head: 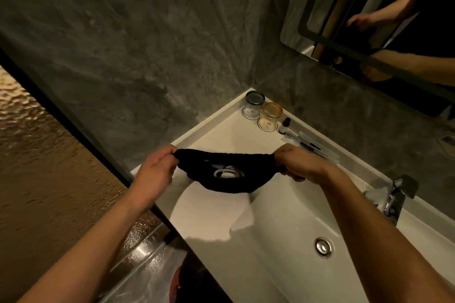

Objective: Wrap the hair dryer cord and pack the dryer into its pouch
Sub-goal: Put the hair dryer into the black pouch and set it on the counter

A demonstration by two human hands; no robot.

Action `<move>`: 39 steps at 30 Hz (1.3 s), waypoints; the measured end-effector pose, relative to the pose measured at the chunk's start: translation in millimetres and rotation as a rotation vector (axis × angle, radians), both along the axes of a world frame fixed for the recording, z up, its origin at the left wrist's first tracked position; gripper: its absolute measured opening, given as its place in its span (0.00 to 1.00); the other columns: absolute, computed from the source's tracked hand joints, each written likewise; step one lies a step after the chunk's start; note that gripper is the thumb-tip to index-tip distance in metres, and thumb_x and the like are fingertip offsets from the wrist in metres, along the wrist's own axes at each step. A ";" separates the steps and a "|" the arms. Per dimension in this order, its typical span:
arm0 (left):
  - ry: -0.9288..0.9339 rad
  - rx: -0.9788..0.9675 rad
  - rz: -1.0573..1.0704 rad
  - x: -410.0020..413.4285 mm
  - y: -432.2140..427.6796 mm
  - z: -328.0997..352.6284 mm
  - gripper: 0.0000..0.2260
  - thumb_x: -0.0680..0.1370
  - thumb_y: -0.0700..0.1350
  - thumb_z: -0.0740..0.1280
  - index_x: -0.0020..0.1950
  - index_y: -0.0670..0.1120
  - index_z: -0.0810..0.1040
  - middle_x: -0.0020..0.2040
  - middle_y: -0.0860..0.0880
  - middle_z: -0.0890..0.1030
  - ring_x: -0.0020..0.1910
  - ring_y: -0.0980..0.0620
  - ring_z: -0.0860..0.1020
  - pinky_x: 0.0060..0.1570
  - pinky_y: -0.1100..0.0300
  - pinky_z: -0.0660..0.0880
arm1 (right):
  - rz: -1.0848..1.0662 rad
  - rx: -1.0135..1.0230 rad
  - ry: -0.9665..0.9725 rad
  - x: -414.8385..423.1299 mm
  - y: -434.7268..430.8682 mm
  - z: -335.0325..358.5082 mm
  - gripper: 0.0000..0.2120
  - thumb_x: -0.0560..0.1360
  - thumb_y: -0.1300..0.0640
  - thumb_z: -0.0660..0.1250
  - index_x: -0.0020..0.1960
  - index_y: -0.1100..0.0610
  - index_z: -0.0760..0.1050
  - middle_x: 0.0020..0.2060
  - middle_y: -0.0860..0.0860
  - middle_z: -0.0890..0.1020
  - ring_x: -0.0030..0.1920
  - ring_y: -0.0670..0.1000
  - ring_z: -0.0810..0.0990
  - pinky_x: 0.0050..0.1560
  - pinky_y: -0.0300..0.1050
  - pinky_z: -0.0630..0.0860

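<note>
two hands grip black pouch rim | left hand | right hand

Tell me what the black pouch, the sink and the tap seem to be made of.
The pouch looks like soft matte black cloth: it sags between the left hand and right hand. The sink seems glazed white ceramic, smooth and glossy. The tap looks like polished chrome metal, with bright mirror-like reflections.

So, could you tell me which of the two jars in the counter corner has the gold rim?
The gold-rimmed jar is the one nearer the small dark bottle; the silver-rimmed jar sits deeper in the corner.
</note>
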State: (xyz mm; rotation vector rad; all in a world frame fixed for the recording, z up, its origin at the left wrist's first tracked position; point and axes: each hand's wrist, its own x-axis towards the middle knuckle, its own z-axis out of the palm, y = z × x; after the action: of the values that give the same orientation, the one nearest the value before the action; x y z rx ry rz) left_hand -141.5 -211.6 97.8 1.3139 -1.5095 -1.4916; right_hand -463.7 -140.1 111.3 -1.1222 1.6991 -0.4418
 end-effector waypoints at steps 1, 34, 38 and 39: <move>-0.051 -0.058 0.002 0.7 -4.4 10.7 0.11 0.75 0.41 0.61 0.35 0.49 0.79 0.22 0.57 0.68 0.23 0.59 0.64 0.28 0.59 0.58 | 0.000 -0.031 -0.007 -1.0 -1.7 6.6 0.09 0.78 0.64 0.58 0.40 0.61 0.71 0.29 0.52 0.67 0.27 0.47 0.59 0.28 0.42 0.55; 0.390 0.110 0.159 31.7 -37.3 12.3 0.17 0.83 0.42 0.62 0.35 0.51 0.63 0.28 0.51 0.57 0.24 0.55 0.56 0.22 0.63 0.55 | -0.985 -0.462 -0.691 -4.1 10.8 -13.2 0.14 0.80 0.61 0.57 0.36 0.53 0.63 0.27 0.49 0.59 0.25 0.46 0.56 0.27 0.43 0.52; 0.004 -0.023 -0.068 34.3 -10.5 -18.8 0.11 0.82 0.42 0.65 0.40 0.46 0.68 0.27 0.49 0.62 0.26 0.51 0.59 0.25 0.61 0.58 | -0.703 -0.444 -0.303 14.9 27.6 -29.3 0.12 0.82 0.60 0.60 0.40 0.59 0.67 0.27 0.52 0.64 0.26 0.49 0.61 0.28 0.45 0.57; -0.129 -0.083 -0.158 35.5 -2.8 -29.4 0.08 0.81 0.43 0.67 0.43 0.48 0.71 0.26 0.50 0.65 0.25 0.50 0.61 0.25 0.60 0.60 | -0.632 -0.432 -0.228 18.4 32.1 -37.9 0.12 0.81 0.60 0.61 0.39 0.59 0.67 0.27 0.53 0.65 0.26 0.50 0.62 0.28 0.45 0.59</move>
State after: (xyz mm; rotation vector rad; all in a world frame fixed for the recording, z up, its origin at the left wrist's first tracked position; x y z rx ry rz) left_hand -106.0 -214.4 68.4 1.2885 -1.7748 -1.4467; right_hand -445.3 -108.0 73.4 -0.7567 1.7723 -1.3307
